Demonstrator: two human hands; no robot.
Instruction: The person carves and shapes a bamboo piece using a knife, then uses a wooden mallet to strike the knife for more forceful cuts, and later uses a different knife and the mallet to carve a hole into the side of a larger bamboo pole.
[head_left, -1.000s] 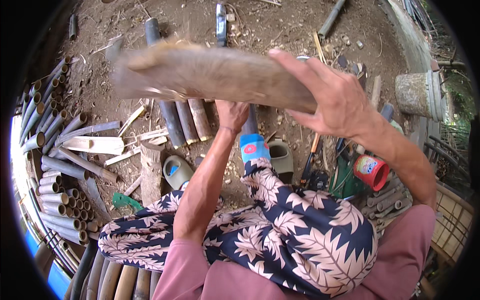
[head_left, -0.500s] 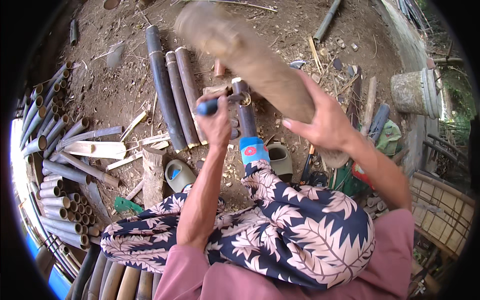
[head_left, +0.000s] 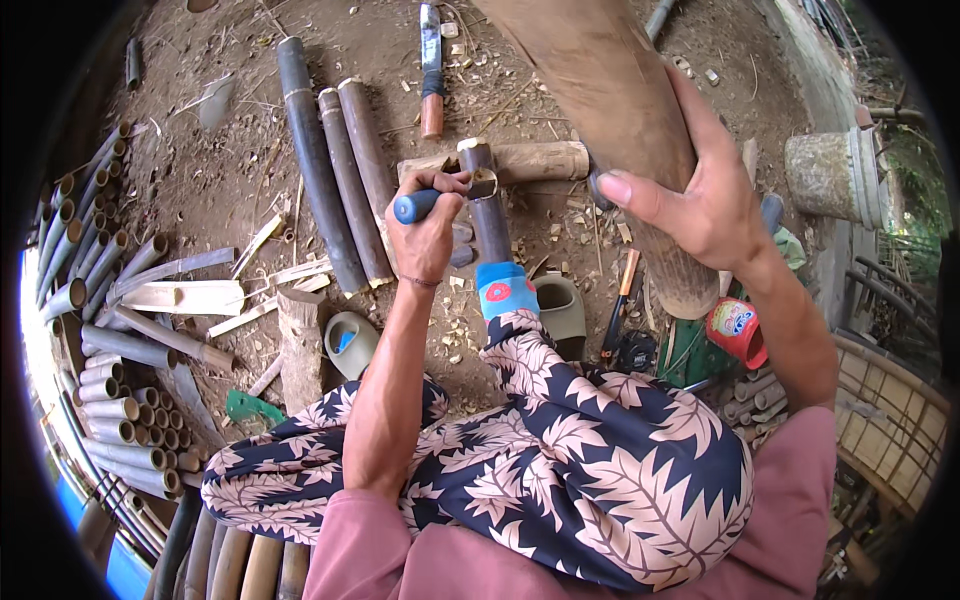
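My left hand (head_left: 425, 235) grips the blue handle of a chisel (head_left: 414, 207). The chisel's metal blade meets a pale cut notch in a dark bamboo tube (head_left: 490, 222). That tube rests across a thicker bamboo piece (head_left: 548, 162) on the ground, and my foot in a blue sock (head_left: 503, 288) is against its near end. Raised on the right, a heavy wooden club (head_left: 625, 110) is in my right hand (head_left: 712, 205), its thumb and fingers wrapped around the shaft. The club's upper end runs out of view at the top.
Three long dark bamboo poles (head_left: 318, 160) lie left of the work. A sheathed knife (head_left: 431, 75) is beyond it. Stacked bamboo tubes (head_left: 125, 408) fill the left side. A dirty bucket (head_left: 825, 178), a red container (head_left: 737, 330) and an orange-handled tool (head_left: 622, 300) are at the right.
The club has swung up and to the right with my right hand, away from the chisel, uncovering the cross bamboo and sheathed knife. My left hand still holds the chisel at the notch.
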